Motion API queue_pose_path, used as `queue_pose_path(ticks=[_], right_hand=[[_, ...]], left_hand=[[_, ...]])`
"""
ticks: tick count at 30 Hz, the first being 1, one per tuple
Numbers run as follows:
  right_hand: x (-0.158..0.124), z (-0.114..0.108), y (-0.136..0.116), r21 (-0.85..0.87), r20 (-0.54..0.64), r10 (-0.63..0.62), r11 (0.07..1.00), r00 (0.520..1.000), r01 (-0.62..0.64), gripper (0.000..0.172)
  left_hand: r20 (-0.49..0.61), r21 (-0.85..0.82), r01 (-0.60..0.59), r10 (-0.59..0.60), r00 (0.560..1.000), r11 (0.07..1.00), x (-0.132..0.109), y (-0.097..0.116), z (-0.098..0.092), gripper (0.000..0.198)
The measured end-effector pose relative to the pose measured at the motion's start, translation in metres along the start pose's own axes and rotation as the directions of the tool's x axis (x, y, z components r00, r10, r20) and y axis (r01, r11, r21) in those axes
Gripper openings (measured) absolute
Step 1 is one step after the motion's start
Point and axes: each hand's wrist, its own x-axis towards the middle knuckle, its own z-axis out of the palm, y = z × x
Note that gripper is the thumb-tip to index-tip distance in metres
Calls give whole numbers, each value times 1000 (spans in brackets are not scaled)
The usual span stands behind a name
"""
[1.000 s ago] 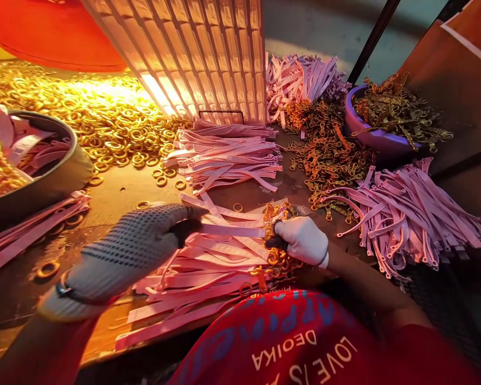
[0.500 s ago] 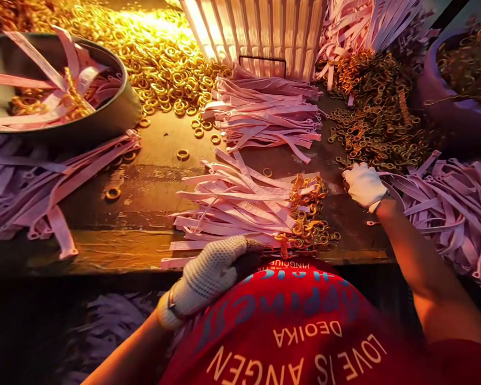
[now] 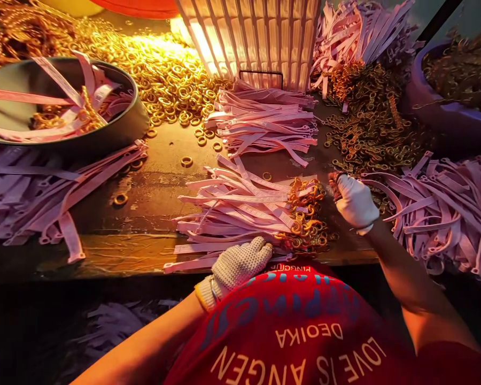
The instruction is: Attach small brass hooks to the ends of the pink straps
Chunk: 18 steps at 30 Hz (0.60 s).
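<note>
White knit covers the right grip (image 3: 355, 202), fingers curled in, just short of a heap of metal clasps (image 3: 379, 125); whether anything is pinched there, cannot tell. Left grip (image 3: 242, 262), dotted glove, bent low at the near edge over the closest straps; its hold also unclear. Between and ahead, pink straps (image 3: 236, 206) lie left to right on the counter (image 3: 156, 176), gold clasps (image 3: 307, 214) bunched at their right ends. Beyond: second strap stack (image 3: 266, 120), loose gold rings (image 3: 176, 80). Farther left, strap-filled tub (image 3: 138, 115); right, strap pile (image 3: 452, 214). Step in hand, by my reading: handling clasps between fittings. Next move seems to call for one strap end steadied, one clasp singled out.
</note>
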Motion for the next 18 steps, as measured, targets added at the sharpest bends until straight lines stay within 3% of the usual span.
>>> queue_pose_path(ticks=[2, 4, 6, 8, 10, 12, 15, 18], right_hand=[[-9, -3, -19, 73, -51, -70, 995, 996, 74, 37], [-17, -7, -38, 164, -77, -163, 971, 984, 174, 36], [-25, -10, -55, 297, -89, -283, 908, 955, 296, 37], [-31, -13, -72, 399, -79, -404, 825, 911, 401, 37], [-34, -15, -85, 430, -54, -501, 769, 864, 473, 35], [-35, -15, -93, 403, -22, -558, 754, 829, 519, 30], [-34, -12, -96, 350, -4, -579, 763, 815, 544, 22], [-33, -12, -92, 334, -28, -556, 778, 831, 532, 18]], left_hand=[[-23, -136, 1, -5, 1000, 991, 0, -3, -6, 25], [-62, -390, 51, -81, 995, 919, 1, -3, -19, 20], [-17, -657, 132, -190, 982, 742, 5, 0, -37, 20], [127, -831, 230, -229, 965, 507, 12, 5, -55, 28], [262, -904, 300, -160, 952, 305, 20, 12, -69, 36], [314, -927, 325, -88, 945, 185, 28, 18, -75, 41], [340, -933, 342, -34, 940, 110, 37, 21, -74, 46], [364, -926, 364, -18, 931, 103, 43, 20, -73, 46]])
